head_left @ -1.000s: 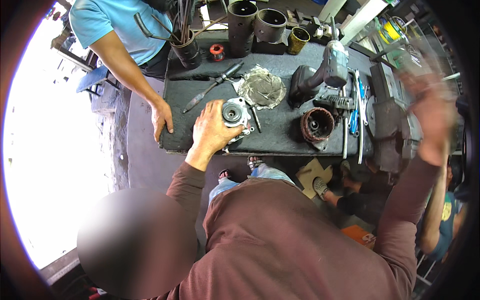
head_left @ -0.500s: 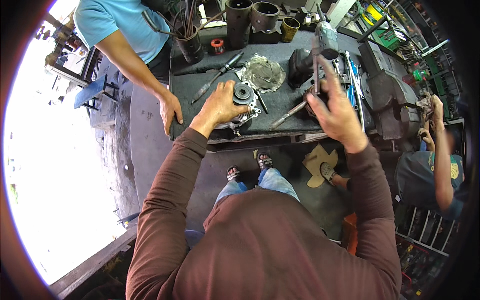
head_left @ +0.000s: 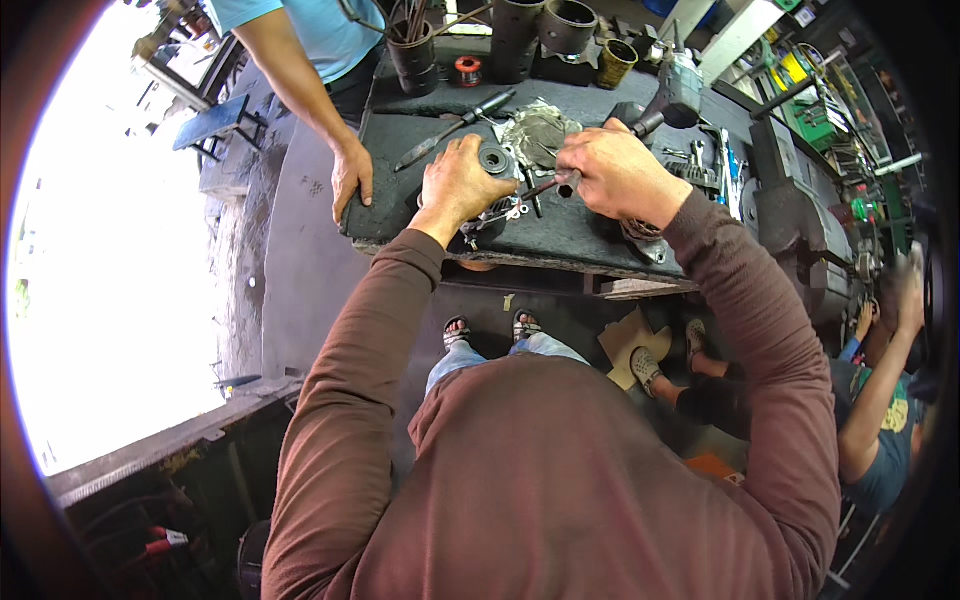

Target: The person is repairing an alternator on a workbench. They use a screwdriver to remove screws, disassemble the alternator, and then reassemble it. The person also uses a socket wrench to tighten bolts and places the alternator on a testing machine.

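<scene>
Grasping a metal part with a round, dark grooved end: left hand, fingers and thumb spread around its side, back of the hand uppermost. Location of part: near edge of a dark workbench, directly at the left hand's thumb side and to the left of the right hand, its round end facing up, lower body partly hidden. Right hand: fingers curled closed about a dark tool with a blunt, hollow-looking end, just beside the part; a slim rod runs from there toward the part, whether touching it or not cannot be told. Behind, between the hands: one crumpled grey roundish item. Beyond the left hand: one long dark-handled tool, lying slantwise. Beyond the right: one power tool. Below the right: one copper-coloured coil ring, partly covered. Bench's left edge: another person's hand, resting.
</scene>
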`<state>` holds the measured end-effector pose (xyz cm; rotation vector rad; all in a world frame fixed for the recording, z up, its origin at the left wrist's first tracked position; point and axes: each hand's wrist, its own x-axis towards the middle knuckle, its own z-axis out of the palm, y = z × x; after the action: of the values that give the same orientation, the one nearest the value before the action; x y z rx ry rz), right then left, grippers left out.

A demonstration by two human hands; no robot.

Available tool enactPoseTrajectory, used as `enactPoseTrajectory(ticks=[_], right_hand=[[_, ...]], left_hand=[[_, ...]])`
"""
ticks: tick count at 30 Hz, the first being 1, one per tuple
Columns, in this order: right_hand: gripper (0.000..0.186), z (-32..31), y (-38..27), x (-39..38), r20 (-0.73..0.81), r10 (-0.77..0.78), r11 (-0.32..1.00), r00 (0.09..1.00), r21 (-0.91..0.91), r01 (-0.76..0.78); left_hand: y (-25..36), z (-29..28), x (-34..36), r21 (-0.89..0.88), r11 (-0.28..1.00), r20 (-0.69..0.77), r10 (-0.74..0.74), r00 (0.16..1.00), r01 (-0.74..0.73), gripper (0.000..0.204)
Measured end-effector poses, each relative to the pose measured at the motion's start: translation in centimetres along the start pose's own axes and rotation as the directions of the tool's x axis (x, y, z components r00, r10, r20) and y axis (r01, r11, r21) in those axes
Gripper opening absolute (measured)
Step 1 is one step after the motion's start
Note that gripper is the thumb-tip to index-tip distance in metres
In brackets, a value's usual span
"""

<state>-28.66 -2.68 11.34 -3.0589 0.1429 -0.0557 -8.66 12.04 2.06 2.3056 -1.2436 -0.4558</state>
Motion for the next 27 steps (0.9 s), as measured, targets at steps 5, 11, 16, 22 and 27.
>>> enactPoseTrajectory(ticks=[5, 11, 16, 22, 27], right_hand=[[0.014, 1.4, 1.6, 3.0, 0.012, -0.212, 0.973, 0.977, -0.09, 0.212], [0.012, 0.2, 1.3, 5.8, 0.23, -0.381, 0.889, 0.895, -0.173, 0.423], [0.01, -0.3, 2.1, 7.4, 0.107, -0.725, 0.606, 0.68, -0.371, 0.704], [0.024, 1.6, 0.0, 6.1, 0.034, -0.192, 0.963, 0.981, -0.188, 0.195], [0.027, 1.1, -4.1, 4.9, 0.189, 0.459, 0.887, 0.868, -0.149, -0.437]], left_hand=[[-0.6, 0.9, 0.2, -0.004, 1.0, -0.036, 0.002, 0.999, -0.002, 0.093], [-0.8, 0.7, 0.3, 0.021, 1.0, -0.006, -0.001, 1.0, 0.001, 0.085], [-1.0, 0.4, 0.2, 0.051, 0.998, -0.042, 0.046, 0.998, -0.044, 0.081], [-1.2, -1.2, 1.0, 0.027, 0.989, 0.09, 0.14, 0.986, -0.143, 0.081], [-0.8, -0.5, 0.4, -0.011, 0.991, 0.069, 0.131, 0.989, -0.13, 0.082]])
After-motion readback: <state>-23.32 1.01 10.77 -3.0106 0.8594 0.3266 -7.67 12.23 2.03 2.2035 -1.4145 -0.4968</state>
